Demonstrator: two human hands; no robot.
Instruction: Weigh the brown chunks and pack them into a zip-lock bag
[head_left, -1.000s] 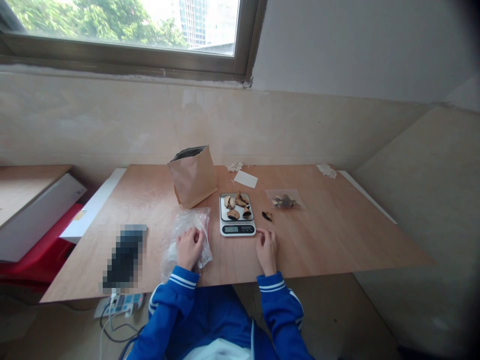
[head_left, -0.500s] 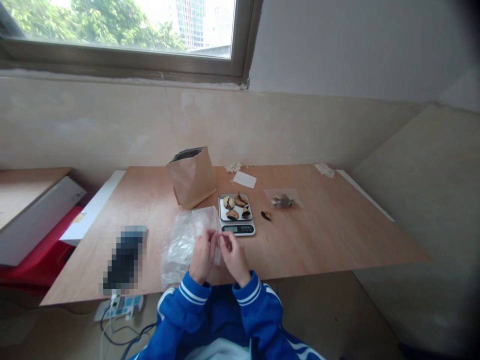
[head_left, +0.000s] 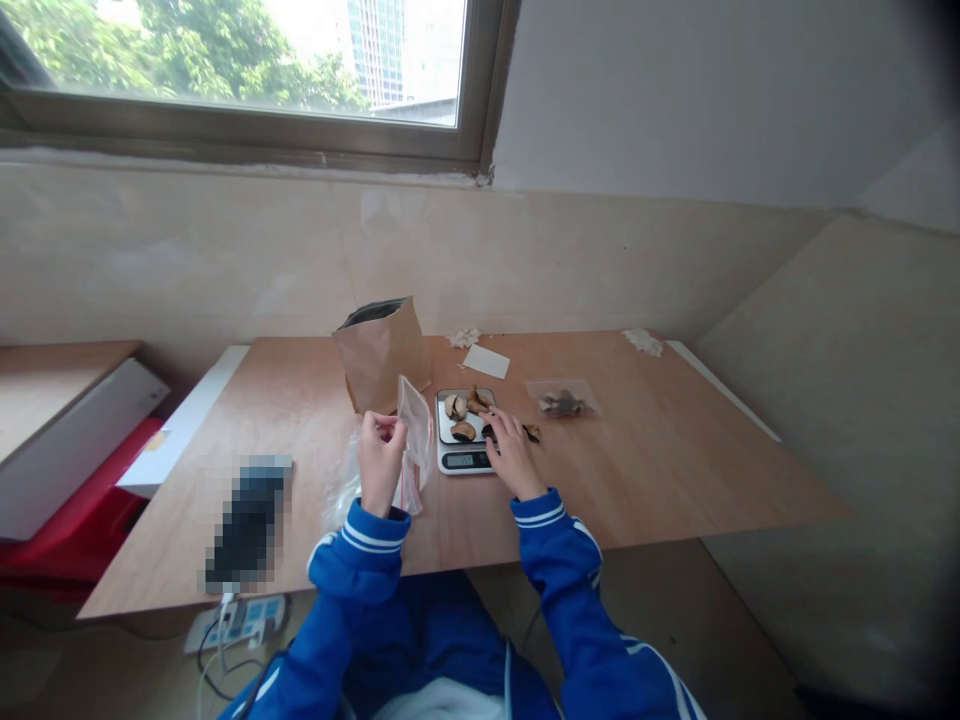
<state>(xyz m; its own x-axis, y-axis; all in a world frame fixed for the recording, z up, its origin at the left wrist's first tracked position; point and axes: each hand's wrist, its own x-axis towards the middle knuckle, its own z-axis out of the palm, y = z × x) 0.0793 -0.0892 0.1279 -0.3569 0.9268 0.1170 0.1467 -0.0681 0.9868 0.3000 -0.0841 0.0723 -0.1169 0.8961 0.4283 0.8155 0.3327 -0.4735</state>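
My left hand (head_left: 382, 455) is closed in a pinch on a clear zip bag (head_left: 417, 425), which hangs up to its right, its red seal line showing. Under it lie other clear plastic bags (head_left: 342, 492). My right hand (head_left: 513, 452) reaches over the right side of a kitchen scale (head_left: 466, 462), fingers stretched toward a dark dried piece (head_left: 487, 431); whether they touch it I cannot tell. Several brown-and-pale dried pieces, like dried mushrooms (head_left: 463, 431), sit on the scale's plate. Another dried piece (head_left: 533, 433) lies on the table just right of the scale, partly behind my hand.
A brown paper pouch (head_left: 379, 355) stands open at the back left. Right of the scale lies a clear bag of dried pieces (head_left: 561, 402). A white card (head_left: 486, 361) is behind the scale. A blurred dark phone-like thing (head_left: 247, 525) lies at left, above a power strip (head_left: 251, 618).
My hands have parted. The left one moved left and up, lifting a clear zip bag off the pile; the right one went right and forward over the scale.
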